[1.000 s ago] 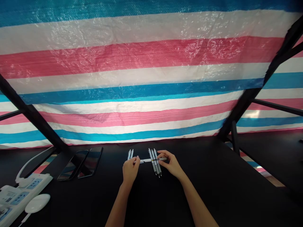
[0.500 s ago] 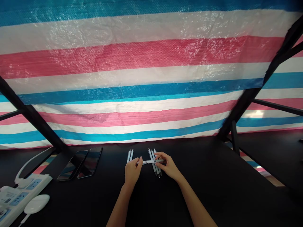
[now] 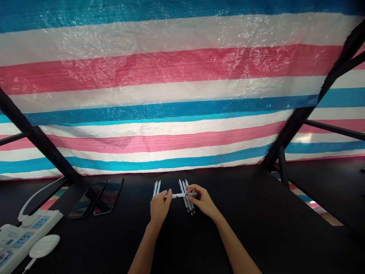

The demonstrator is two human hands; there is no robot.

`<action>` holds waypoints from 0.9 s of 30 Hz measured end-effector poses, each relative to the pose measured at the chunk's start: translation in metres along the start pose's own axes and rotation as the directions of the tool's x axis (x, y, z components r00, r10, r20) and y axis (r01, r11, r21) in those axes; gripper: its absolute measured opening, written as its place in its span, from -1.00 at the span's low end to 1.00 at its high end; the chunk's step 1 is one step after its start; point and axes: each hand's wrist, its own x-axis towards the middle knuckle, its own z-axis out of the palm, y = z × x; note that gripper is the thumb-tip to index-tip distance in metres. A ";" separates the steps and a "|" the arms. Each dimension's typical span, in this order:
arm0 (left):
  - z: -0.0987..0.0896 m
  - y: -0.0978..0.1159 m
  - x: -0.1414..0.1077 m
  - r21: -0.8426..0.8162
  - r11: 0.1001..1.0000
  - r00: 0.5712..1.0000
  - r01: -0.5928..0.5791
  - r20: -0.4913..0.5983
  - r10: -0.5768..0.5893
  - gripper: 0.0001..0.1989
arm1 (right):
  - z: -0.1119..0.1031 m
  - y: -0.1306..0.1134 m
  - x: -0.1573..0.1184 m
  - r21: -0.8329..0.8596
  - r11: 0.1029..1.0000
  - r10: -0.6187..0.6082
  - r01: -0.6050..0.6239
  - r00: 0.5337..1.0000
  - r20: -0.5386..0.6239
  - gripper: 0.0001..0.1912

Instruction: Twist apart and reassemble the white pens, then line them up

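Note:
A white pen [image 3: 179,195] lies crosswise in the air just above the black table [image 3: 242,213], held between my left hand [image 3: 160,207] and my right hand [image 3: 203,200]. Its left end is pinched by my left fingers, and my right fingers grip its right end. Under it, a group of 3 grey-and-white pens [image 3: 184,190] lies side by side, partly hidden by my right hand. A pair of similar pens [image 3: 156,188] lies just beyond my left hand, their lower parts covered by it.
Two black smartphones [image 3: 98,198] lie on the table to the left. At the front left sit a white power strip [image 3: 19,238] and a round white device with a cable [image 3: 44,245]. A striped tarpaulin [image 3: 182,68] and black frame bars [image 3: 37,137] stand behind the table.
My hands have drawn slightly closer together, with the left moving right and the right moving left. The crosswise pen has shifted a little to the left.

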 end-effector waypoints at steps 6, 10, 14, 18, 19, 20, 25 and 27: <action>0.001 0.000 0.000 -0.013 1.000 1.000 -0.019 0.005 0.020 -0.56 | 0.001 -0.002 0.000 -0.001 1.000 0.017 -0.017 1.000 -0.003 -0.77; 0.001 0.000 0.000 -0.020 0.999 1.000 -0.027 -0.011 0.027 -0.56 | 0.003 -0.001 0.000 0.026 0.999 0.029 -0.029 1.000 -0.005 -0.77; 0.001 0.000 0.000 -0.034 0.999 1.000 -0.022 -0.014 0.021 -0.56 | 0.003 0.002 0.000 0.039 0.999 0.035 -0.035 0.999 -0.007 -0.76; 0.000 0.001 0.000 -0.036 0.999 0.999 -0.028 -0.017 0.028 -0.57 | 0.002 0.003 0.000 0.040 0.998 0.040 -0.040 0.999 -0.014 -0.71; 0.000 0.001 0.000 -0.034 0.999 0.999 -0.030 -0.018 0.030 -0.57 | 0.002 0.002 0.000 0.038 0.998 0.043 -0.042 0.999 -0.013 -0.70; 0.001 0.001 0.000 -0.032 0.999 0.999 -0.032 -0.016 0.031 -0.57 | 0.001 0.002 0.001 0.038 0.998 0.046 -0.045 0.999 -0.010 -0.69; 0.001 0.001 0.000 -0.032 0.999 0.999 -0.037 0.007 0.037 -0.56 | 0.002 0.000 0.001 0.062 0.995 0.072 -0.075 0.997 0.041 -0.64; 0.000 0.002 -0.001 -0.031 0.999 0.999 -0.043 0.010 0.044 -0.56 | 0.003 0.001 0.000 0.073 0.992 0.099 -0.104 0.993 0.062 -0.59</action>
